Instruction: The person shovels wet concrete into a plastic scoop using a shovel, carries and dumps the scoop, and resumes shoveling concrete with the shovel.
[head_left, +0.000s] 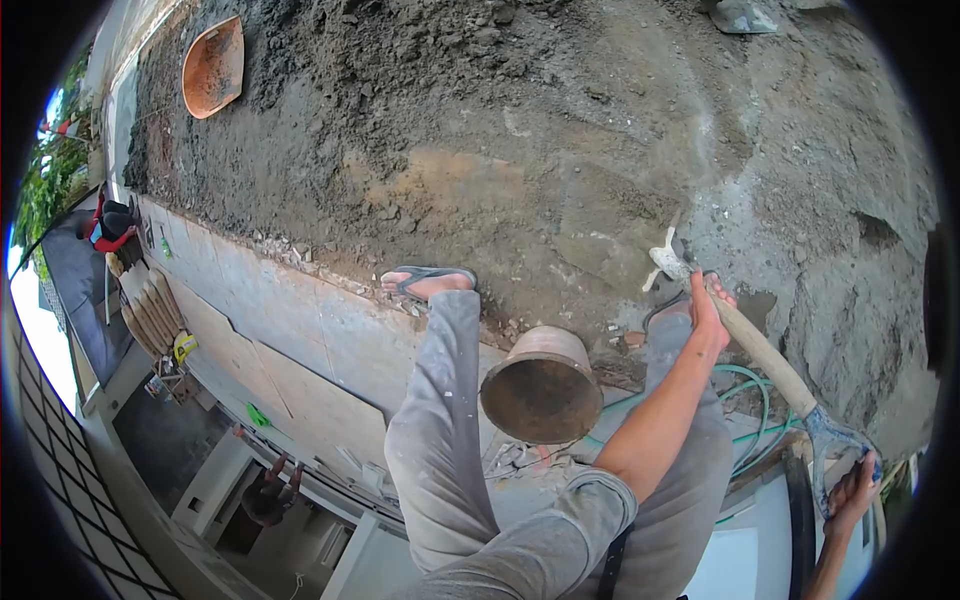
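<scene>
Both of my hands are on a shovel with a wooden shaft [765,355] and a blue D-shaped grip. My left hand [708,308] wraps the shaft low down, close to the tool's head. At the far right, my right hand [853,492] is closed on the D-grip. The shovel's head [667,260] is crusted pale and seen nearly edge-on, so its shape is hard to make out. It is over the grey, damp-looking sand and cement mix [600,190]. Between my legs a bucket [541,395] stands tilted, its dark inside facing me.
An orange scoop-shaped container [213,70] lies on the dark soil at upper left. A green hose [755,415] coils by my right leg. Boards [300,375] line the left edge. One person in red [110,225] crouches beyond; another person [268,495] is below left.
</scene>
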